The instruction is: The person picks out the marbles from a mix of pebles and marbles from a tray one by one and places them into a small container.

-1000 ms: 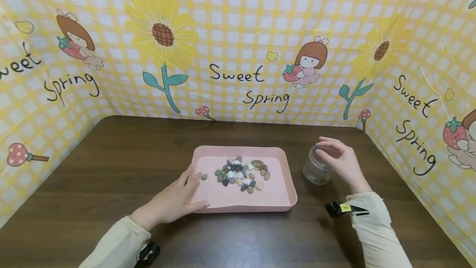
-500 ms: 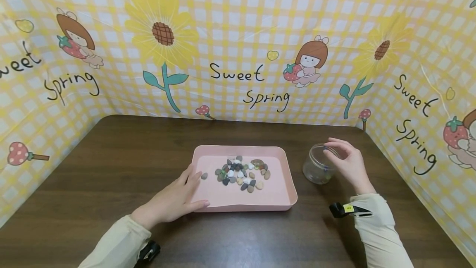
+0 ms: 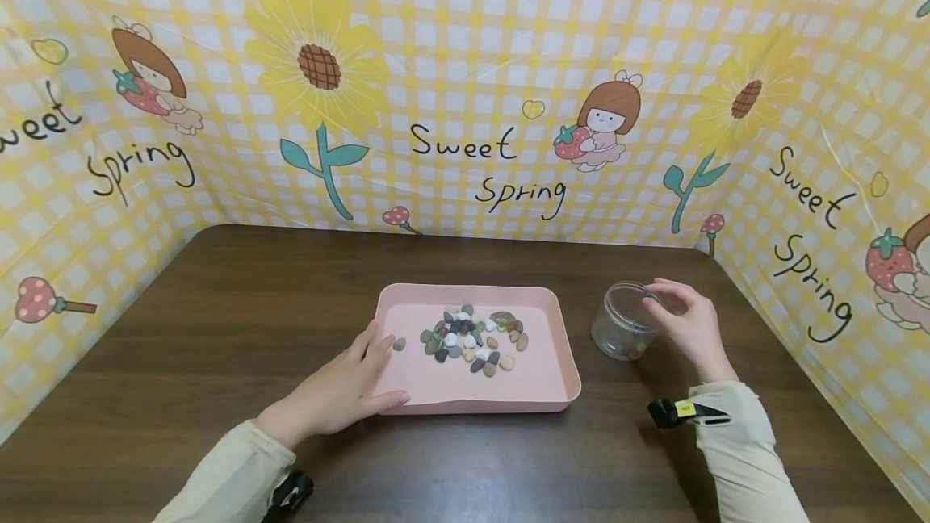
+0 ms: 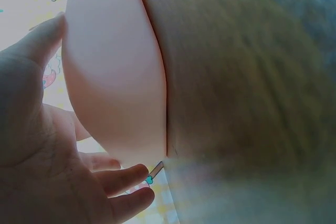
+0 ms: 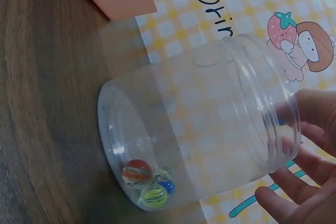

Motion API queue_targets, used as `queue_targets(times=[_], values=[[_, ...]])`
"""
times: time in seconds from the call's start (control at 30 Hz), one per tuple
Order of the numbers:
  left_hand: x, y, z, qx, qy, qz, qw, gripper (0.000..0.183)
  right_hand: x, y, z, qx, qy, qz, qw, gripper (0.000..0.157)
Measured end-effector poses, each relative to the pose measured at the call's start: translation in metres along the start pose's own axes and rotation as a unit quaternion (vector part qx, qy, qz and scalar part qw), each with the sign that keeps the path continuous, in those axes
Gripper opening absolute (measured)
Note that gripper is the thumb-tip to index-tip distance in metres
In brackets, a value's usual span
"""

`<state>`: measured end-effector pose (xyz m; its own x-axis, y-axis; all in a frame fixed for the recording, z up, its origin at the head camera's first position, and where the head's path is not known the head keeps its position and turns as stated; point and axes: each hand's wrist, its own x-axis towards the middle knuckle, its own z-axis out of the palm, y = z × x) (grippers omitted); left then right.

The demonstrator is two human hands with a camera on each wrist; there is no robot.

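While right hand (image 3: 689, 331) pinches small blue item (image 3: 649, 294) at rim of jar (image 3: 619, 328), a slipped pinch could drop it outside; left hand (image 3: 336, 394), fingers spread, touches tray (image 3: 479, 407) left of jar.

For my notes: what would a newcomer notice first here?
Probably the yellow checked backdrop, with its sunflowers, behind the table. Then the pink tray of pebbles, the left hand on its left edge. To its right stands a clear jar with marbles at the bottom, the right hand by its rim pinching something blue.

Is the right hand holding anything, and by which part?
The right hand pinches a small blue thing; fingers hide most of it, so which part is unclear.
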<state>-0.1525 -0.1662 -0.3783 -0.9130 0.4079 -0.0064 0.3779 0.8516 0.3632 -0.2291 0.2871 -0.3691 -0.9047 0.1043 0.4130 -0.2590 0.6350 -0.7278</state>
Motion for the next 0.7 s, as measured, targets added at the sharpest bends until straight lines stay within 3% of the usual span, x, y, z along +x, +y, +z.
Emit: queue_targets(times=[0.33,0.7], values=[[0.0003,-0.0011,0.0004,0.001,-0.002,-0.002,1.0000,0.086,0.0005,0.0056,0.0013,-0.027,0.007,0.028,0.999,0.025],[0.0003,-0.0018,0.0008,0.004,-0.001,-0.002,1.0000,0.086,-0.0003,0.0048,0.0013,-0.018,0.008,0.050,0.999,0.024]])
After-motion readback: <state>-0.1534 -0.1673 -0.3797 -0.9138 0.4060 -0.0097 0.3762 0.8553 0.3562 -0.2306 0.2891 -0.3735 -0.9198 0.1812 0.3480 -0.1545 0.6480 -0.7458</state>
